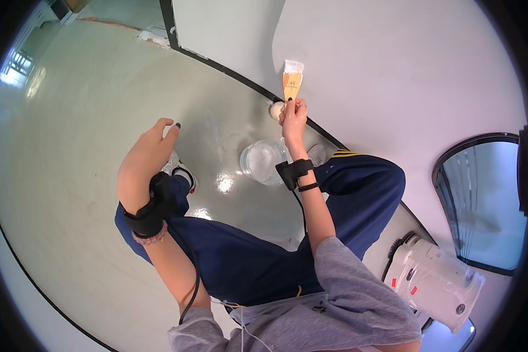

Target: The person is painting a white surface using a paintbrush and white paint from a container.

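Observation:
My right hand [295,118] grips a flat brush [292,83] by its wooden handle. The pale bristles point away from me, over the white wall panel [356,79], though whether they touch it I cannot tell. A round cream-coloured thing [276,111] lies beside that hand, at the black strip along the panel's foot. Below the hand, between my feet, a clear round container [264,162] stands on the glossy floor, its contents hard to make out. My left hand [147,156] is raised over my left knee and foot, fingers apart and slightly bent, holding nothing.
A white appliance [435,281] wrapped in clear plastic, with a dark brush at one end, stands at the lower right. Behind it a black-framed window or mirror [484,202] is set in the white wall. The black baseboard strip [229,71] runs diagonally past my right foot.

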The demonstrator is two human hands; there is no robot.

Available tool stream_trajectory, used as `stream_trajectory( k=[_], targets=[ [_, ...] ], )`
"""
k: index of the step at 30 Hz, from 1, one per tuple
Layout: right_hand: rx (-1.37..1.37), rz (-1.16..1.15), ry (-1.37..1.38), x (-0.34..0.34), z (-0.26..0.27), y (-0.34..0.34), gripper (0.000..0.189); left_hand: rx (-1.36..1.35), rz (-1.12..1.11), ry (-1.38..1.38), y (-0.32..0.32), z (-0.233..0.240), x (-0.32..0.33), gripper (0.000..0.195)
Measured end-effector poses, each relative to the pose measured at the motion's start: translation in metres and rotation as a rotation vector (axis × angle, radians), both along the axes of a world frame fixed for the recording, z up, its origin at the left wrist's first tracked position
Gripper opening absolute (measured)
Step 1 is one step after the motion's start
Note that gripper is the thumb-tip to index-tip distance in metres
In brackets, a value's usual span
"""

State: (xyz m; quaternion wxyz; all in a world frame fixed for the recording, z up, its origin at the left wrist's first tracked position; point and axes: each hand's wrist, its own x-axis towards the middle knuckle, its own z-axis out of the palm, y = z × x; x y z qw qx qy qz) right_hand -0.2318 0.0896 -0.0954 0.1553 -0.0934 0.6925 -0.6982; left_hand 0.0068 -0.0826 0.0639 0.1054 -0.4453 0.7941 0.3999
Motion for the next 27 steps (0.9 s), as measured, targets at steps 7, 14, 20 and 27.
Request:
stream_trajectory(
  k=[7,14,20,27],
  targets=[
    [0.051,-0.069,-0.291,-0.003,-0.071,0.020,0.013,-0.074,-0.015,-0.004,-0.002,-0.006,0.004,0.043],
    [0.130,-0.111,-0.418,-0.016,-0.099,0.047,0.012,0.023,0.009,-0.001,0.001,0.003,-0.006,0.038],
    [0.152,0.138,-0.102,0.023,-0.016,0.029,0.015,0.010,0.007,0.001,0.001,0.002,0.000,0.038],
    [0.070,0.024,0.316,-0.006,0.027,0.006,0.016,-0.040,-0.029,-0.023,0.002,-0.008,-0.002,0.038]
  ],
)
